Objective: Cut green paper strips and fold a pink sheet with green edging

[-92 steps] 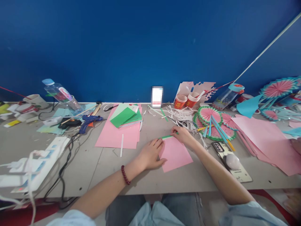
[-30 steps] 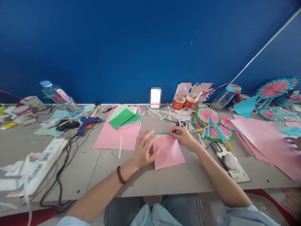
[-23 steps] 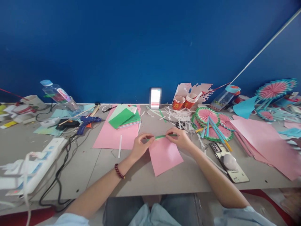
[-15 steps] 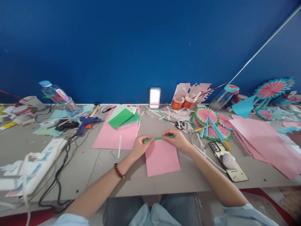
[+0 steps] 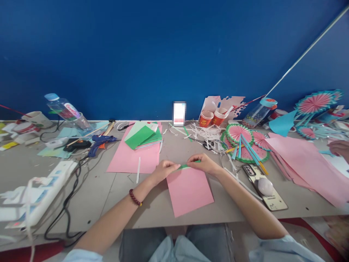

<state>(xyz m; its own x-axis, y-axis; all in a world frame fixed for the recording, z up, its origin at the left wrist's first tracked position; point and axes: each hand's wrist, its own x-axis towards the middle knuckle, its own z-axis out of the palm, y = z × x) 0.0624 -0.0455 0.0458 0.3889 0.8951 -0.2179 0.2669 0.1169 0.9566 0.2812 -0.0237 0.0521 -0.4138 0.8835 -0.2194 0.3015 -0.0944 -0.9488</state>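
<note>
Nearest the body and just on the near side of the fingers lies the pink sheet (image 5: 189,193), drawn closer and turned slightly since half a second ago, which suggests the work now centres on its green edge (image 5: 184,166). There the left hand (image 5: 164,171) and right hand (image 5: 205,164) each seem to pinch it, thumb near fingertips (a short green stretch shows between them); well beyond the fingers are white paper scraps (image 5: 208,131), then red paper cups (image 5: 206,118).
</note>
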